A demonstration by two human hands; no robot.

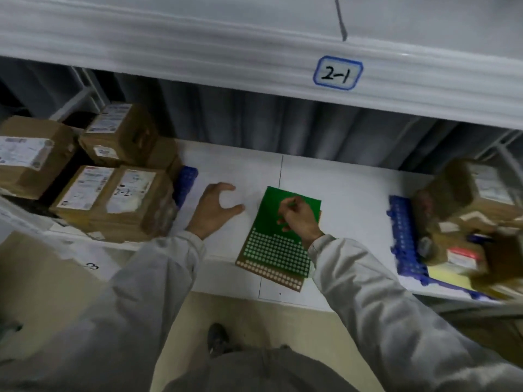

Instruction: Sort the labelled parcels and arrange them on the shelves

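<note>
Your right hand (297,219) rests on the green sheet (278,236), fingers curled as if pinching a sticker off it; whether anything is held between them I cannot tell. The sheet lies flat on the shelf (353,193) under the 2-1 tag (337,73), its long axis running away from you, tilted slightly right at the far end. Your left hand (216,209) hovers wide and holds nothing, just left of the sheet. The parcels (113,193) sit stacked to the left, beside the left hand, one marked 2-2; more boxes (467,210) lie well apart on the right. Your left hand is nearer the stack, so I judge it the one to reach for it.
</note>
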